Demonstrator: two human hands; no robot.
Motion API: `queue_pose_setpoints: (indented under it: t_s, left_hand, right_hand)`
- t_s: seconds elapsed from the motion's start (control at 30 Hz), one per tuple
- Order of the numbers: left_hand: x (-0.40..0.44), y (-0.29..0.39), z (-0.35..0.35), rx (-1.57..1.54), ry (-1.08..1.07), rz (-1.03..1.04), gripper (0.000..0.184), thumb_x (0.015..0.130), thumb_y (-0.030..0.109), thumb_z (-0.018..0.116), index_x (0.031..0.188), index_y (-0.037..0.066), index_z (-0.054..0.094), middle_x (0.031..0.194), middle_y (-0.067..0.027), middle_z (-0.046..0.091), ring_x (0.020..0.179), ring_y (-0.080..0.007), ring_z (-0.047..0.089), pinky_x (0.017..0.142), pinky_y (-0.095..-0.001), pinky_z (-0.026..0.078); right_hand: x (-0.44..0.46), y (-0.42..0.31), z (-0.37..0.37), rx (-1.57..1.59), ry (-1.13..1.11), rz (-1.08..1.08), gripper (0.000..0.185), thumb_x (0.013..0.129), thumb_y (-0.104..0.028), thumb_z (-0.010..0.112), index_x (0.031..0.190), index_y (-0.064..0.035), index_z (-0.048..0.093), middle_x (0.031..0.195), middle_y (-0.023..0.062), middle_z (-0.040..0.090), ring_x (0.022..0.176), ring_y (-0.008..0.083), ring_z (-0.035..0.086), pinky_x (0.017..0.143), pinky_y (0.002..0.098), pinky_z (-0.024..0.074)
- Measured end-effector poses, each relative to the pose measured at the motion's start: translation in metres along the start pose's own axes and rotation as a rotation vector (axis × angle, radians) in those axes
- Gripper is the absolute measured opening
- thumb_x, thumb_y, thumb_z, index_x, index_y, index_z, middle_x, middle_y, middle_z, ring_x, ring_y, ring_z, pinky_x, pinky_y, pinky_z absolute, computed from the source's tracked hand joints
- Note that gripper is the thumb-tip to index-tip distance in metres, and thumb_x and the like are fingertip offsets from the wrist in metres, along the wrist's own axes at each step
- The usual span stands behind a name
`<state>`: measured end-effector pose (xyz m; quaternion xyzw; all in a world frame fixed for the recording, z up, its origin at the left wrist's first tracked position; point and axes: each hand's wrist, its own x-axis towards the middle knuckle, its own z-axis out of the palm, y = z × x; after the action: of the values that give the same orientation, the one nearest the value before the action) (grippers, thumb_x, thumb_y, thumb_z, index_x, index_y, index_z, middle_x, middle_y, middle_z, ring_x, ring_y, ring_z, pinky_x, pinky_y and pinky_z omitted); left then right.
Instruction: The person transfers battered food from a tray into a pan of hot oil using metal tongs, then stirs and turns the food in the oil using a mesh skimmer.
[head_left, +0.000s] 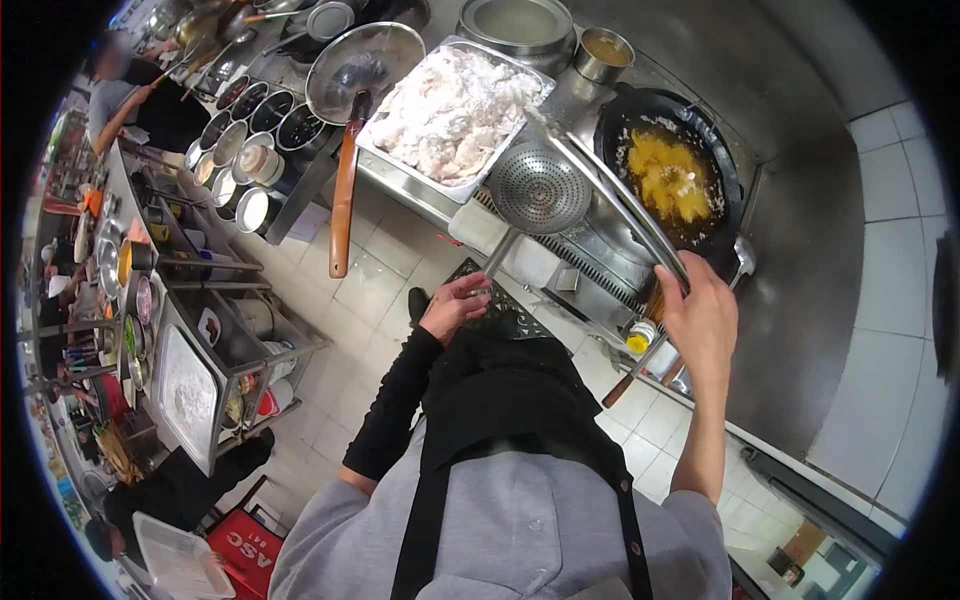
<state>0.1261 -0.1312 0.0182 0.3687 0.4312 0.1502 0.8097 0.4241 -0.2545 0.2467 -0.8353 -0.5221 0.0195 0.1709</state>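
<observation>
Left hand: the left hand (458, 308), below a black sleeve, has its fingers curled around the handle end of a perforated skimmer (541, 190).
Right hand: the right hand (700, 310), bare to the elbow, is closed around the near end of long metal tongs (615, 190).
Tongs: they slant up and leftward from the hand, their two arms a little apart, the far ends near the right edge of a metal tray (415, 175).
Skimmer: its round bowl lies between the tray and the wok (735, 205), below the tongs' far ends.
Wok: yellow food (668, 175) sits in bubbling oil inside it.
Tray: heaped with white-coated pieces (455, 115); a wooden-handled strainer (345, 185) is at its left.
Red surface: the red panel (245, 550) at lower left reads "ASC" in white; the smaller characters beside it are unclear.
Yellow-capped bottle: the bottle (639, 338) stands near the right hand, its label too small to read.
</observation>
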Motion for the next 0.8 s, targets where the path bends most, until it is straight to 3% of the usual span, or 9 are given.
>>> queue_pose_setpoints:
  t_s: [0.23, 0.37, 0.67, 0.8]
  left_hand:
    - [-0.005, -0.015, -0.023, -0.072, 0.056, 0.037, 0.063, 0.095, 0.007, 0.068, 0.152, -0.002, 0.042, 0.145, -0.0119, 0.057, 0.120, -0.0193, 0.061, 0.099, -0.0331, 0.050]
    - [-0.004, -0.022, -0.023, -0.089, 0.056, 0.030, 0.062, 0.095, 0.006, 0.067, 0.151, -0.002, 0.043, 0.144, -0.0112, 0.058, 0.120, -0.0192, 0.061, 0.099, -0.0328, 0.051]
    - [-0.004, -0.028, -0.028, -0.112, 0.044, 0.022, 0.060, 0.096, 0.003, 0.065, 0.151, -0.002, 0.043, 0.144, -0.0125, 0.058, 0.121, -0.0214, 0.062, 0.099, -0.0329, 0.052]
    - [-0.003, -0.024, -0.025, -0.106, 0.031, 0.004, 0.059, 0.097, 0.003, 0.062, 0.152, -0.002, 0.041, 0.145, -0.0143, 0.056, 0.124, -0.0231, 0.061, 0.100, -0.0335, 0.052]
  right_hand:
    - [0.022, -0.028, 0.045, -0.184, -0.013, -0.164, 0.026, 0.095, -0.024, 0.066, 0.105, -0.0005, 0.059, 0.094, 0.0188, 0.066, 0.079, 0.0408, 0.071, 0.067, 0.0490, 0.0574]
    - [0.039, -0.029, 0.095, -0.186, -0.022, -0.134, 0.027, 0.096, -0.024, 0.065, 0.106, 0.0007, 0.059, 0.095, 0.0195, 0.066, 0.078, 0.0411, 0.071, 0.066, 0.0484, 0.0582]
    - [0.021, -0.021, 0.098, -0.085, 0.140, -0.070, 0.030, 0.096, -0.023, 0.064, 0.112, 0.0026, 0.064, 0.098, 0.0222, 0.070, 0.079, 0.0412, 0.071, 0.068, 0.0481, 0.0584]
    - [-0.001, -0.019, 0.062, -0.023, 0.188, 0.011, 0.029, 0.095, -0.023, 0.065, 0.109, 0.0027, 0.065, 0.101, 0.0226, 0.070, 0.083, 0.0434, 0.070, 0.071, 0.0505, 0.0565]
